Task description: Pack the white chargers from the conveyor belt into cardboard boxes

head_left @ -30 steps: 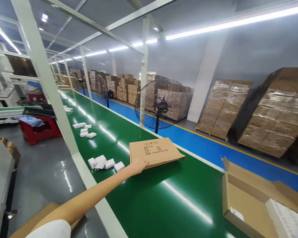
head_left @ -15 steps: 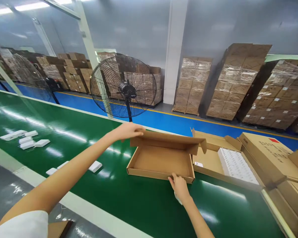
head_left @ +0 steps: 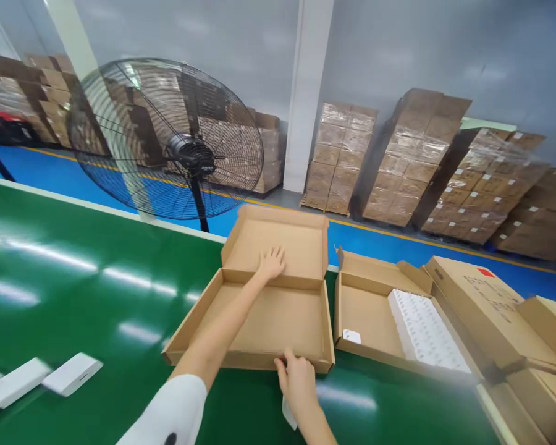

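A shallow cardboard box stands with its lid raised at the back, on the green conveyor belt. My left hand reaches across the box and lies with spread fingers against the inside of the lid. At the front wall, near its right end, my right hand grips the rim with curled fingers. Something white shows below the right palm; its kind is hard to make out. No contents show in the box.
Right of it, another open carton holds a white tray and a small white piece. A closed carton stands beyond. White blocks lie on the belt at left. A large fan stands behind the belt.
The lid has swung up and back from over the box. My left hand has moved from the lid's left edge onto its inside face. My right hand stays at the front rim.
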{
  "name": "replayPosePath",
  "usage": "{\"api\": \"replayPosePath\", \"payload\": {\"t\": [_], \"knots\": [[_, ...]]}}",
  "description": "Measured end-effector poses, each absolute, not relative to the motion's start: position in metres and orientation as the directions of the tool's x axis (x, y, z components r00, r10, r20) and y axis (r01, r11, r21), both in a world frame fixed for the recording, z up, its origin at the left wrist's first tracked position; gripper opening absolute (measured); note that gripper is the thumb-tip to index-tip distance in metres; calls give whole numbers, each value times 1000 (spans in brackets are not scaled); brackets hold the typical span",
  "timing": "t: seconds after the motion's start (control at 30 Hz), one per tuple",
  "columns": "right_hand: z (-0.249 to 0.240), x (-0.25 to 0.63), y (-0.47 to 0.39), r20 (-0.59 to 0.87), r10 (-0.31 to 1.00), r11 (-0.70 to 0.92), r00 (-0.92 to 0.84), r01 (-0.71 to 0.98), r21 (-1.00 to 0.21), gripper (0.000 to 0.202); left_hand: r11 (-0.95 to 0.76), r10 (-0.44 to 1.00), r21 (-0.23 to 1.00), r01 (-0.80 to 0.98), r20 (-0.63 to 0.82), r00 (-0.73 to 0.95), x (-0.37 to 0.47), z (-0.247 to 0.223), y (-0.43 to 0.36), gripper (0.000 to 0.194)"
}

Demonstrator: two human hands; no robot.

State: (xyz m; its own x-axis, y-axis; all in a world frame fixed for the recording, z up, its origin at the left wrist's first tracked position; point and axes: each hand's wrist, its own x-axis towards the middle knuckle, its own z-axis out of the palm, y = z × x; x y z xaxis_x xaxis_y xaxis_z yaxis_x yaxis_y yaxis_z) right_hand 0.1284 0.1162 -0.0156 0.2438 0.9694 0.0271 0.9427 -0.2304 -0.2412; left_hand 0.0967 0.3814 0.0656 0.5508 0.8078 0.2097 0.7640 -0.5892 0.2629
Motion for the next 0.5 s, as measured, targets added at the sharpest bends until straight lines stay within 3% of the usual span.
{"api": "replayPosePath", "payload": {"t": [0.2, 0.33, 0.4, 0.5], "knots": [[-3, 155, 171, 1, 926, -366, 378, 896, -250, 23, -747, 646, 315, 586, 131, 752, 108, 49, 371, 42], [1, 163, 192, -11, 894, -436, 448, 864, -254, 24, -840, 483, 348, 417, 130, 866, 59, 65, 300, 36], [-1, 165, 193, -5, 891, -439, 454, 859, -265, 24, -853, 401, 426, 302, 163, 901, 19, 70, 249, 34], [-2, 170, 181, 26, 917, -363, 398, 860, -360, 31, -768, 488, 541, 343, 148, 860, -54, 60, 172, 36]]}}
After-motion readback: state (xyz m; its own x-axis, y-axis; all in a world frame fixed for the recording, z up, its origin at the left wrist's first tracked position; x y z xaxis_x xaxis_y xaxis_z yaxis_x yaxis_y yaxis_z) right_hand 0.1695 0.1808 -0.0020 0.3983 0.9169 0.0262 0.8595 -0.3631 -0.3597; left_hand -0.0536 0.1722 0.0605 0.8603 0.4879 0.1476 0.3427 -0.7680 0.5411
